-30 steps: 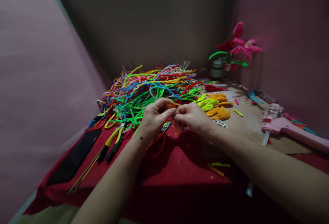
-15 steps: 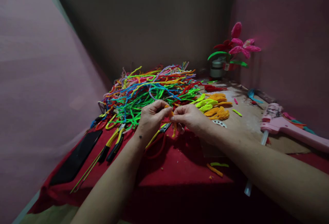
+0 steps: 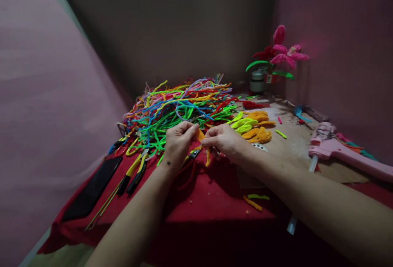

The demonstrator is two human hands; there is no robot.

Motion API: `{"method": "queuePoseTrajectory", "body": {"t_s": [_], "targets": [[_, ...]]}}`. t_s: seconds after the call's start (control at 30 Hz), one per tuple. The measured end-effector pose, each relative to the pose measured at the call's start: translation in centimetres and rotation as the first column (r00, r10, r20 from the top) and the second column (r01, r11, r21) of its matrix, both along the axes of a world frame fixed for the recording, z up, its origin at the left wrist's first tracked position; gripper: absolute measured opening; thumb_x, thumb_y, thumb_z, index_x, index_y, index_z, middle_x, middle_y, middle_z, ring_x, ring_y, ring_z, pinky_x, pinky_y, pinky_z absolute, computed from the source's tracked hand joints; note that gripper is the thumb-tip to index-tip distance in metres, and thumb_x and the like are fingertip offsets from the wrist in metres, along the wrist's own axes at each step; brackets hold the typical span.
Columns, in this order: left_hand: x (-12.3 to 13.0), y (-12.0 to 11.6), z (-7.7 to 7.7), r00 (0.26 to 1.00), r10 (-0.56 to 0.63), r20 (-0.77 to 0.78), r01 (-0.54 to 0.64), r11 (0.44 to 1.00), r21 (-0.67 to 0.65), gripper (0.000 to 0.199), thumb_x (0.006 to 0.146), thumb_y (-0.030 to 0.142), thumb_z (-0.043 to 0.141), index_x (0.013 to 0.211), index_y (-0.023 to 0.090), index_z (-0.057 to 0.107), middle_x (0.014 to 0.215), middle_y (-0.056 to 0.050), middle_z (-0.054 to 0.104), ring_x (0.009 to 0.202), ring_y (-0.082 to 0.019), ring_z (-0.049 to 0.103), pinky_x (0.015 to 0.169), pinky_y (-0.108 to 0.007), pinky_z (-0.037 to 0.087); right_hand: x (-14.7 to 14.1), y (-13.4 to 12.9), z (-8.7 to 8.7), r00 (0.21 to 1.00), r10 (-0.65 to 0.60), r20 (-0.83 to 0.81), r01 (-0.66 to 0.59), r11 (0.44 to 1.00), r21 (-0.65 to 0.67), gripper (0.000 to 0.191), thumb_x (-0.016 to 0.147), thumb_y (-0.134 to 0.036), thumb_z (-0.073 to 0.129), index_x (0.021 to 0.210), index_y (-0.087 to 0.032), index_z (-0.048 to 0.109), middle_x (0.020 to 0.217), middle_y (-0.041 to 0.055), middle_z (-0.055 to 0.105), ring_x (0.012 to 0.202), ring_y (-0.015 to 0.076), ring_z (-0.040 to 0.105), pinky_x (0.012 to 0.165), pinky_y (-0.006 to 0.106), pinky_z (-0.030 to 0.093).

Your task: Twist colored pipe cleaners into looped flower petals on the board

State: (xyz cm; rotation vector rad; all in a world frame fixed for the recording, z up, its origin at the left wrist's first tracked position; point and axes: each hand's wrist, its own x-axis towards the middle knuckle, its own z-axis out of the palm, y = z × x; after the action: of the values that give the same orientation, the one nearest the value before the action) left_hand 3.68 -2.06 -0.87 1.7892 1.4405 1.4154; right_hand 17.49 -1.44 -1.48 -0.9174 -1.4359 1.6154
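Between my two hands is an orange pipe cleaner (image 3: pixel 201 135), bent into a narrow piece with a tail hanging below. My left hand (image 3: pixel 180 139) pinches its upper end between thumb and forefinger. Lower down, my right hand (image 3: pixel 221 139) grips the same piece, its other fingers curled and partly hidden. Scissors (image 3: pixel 194 153) with dark blades and red-yellow handles lie just beneath, partly covered by my left wrist. Behind the hands rises a big heap of coloured pipe cleaners (image 3: pixel 184 103). Yellow-green pipe cleaner petals (image 3: pixel 244 124) and orange ones (image 3: pixel 259 135) rest right of my right hand.
Pliers (image 3: pixel 136 173) and a black phone (image 3: pixel 92 189) lie at left on the red cloth (image 3: pixel 215 205). A pink glue gun (image 3: pixel 331 146) with a glue stick sits at right. A pink pipe cleaner flower (image 3: pixel 288 56) stands by a small jar (image 3: pixel 257 81) at the back.
My hands have drawn slightly apart, showing more of the orange pipe cleaner between them. The left hand has shifted a little left. The whole view has moved slightly.
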Motion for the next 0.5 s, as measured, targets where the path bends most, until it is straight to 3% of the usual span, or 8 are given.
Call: {"method": "queuePoseTrajectory", "body": {"t_s": [0.2,0.3,0.5], "targets": [[0.0,0.2,0.1,0.998,0.011,0.065,-0.009,1.0,-0.027,0.022,0.074,0.034,0.057,0.066,0.014,0.058,0.051,0.003,0.051,0.043,-0.006,0.042,0.042,-0.017,0.032,-0.1,-0.1,-0.1,1.0,-0.02,-0.013,0.02,1.0,-0.011,0.022,0.063,-0.014,0.057,0.045,-0.016,0.045,0.031,-0.0051,0.044,0.025,0.0059,0.037,0.028,0.017,0.027],[0.0,0.0,0.5,0.986,-0.05,0.156,0.067,0.993,-0.1,0.028,0.078,0.042,0.051,0.076,0.014,0.057,0.057,0.001,0.055,0.044,-0.007,0.045,0.042,-0.017,0.034,-0.1,0.1,-0.2,0.996,-0.071,-0.046,0.071,0.997,0.008,0.022,0.063,-0.017,0.058,0.045,-0.016,0.046,0.031,-0.005,0.044,0.026,0.0054,0.037,0.03,0.017,0.026],[-0.4,-0.4,1.2,0.966,-0.256,-0.02,0.237,0.921,-0.31,0.021,0.07,0.035,0.061,0.067,0.014,0.061,0.055,0.003,0.053,0.047,-0.006,0.044,0.047,-0.018,0.036,0.2,0.8,-0.8,0.98,-0.193,-0.046,0.197,0.977,0.086,0.022,0.066,-0.025,0.058,0.05,-0.017,0.045,0.036,-0.0058,0.045,0.031,0.0049,0.038,0.035,0.018,0.025]]}}
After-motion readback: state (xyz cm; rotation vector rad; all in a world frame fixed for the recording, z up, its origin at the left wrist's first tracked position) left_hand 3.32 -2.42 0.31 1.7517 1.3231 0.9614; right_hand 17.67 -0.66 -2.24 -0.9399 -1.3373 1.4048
